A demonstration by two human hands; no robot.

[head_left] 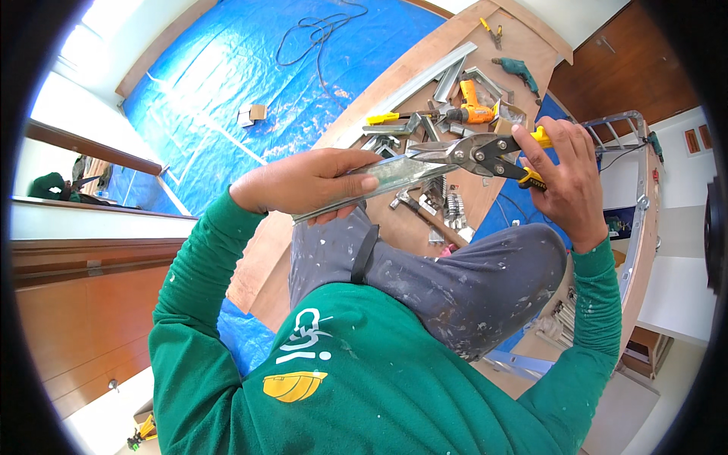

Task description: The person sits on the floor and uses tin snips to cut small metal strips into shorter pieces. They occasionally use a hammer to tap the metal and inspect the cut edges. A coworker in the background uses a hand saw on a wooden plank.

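My left hand grips a metal channel, thumb on top and fingers beneath it. Yellow-handled tin snips are in my right hand, its fingers around the grips. The snips' jaws meet the channel's right end; whether they bite into the metal cannot be made out. Both hands are raised above my lap. Below the channel, a hammer lies on the wooden board. Just beyond the snips sits an orange cordless drill.
Cut metal channel pieces lie across the board. A green corded drill and yellow-handled pliers are at its far end. Blue tarp covers the floor, with a small box and black cable. A ladder stands right.
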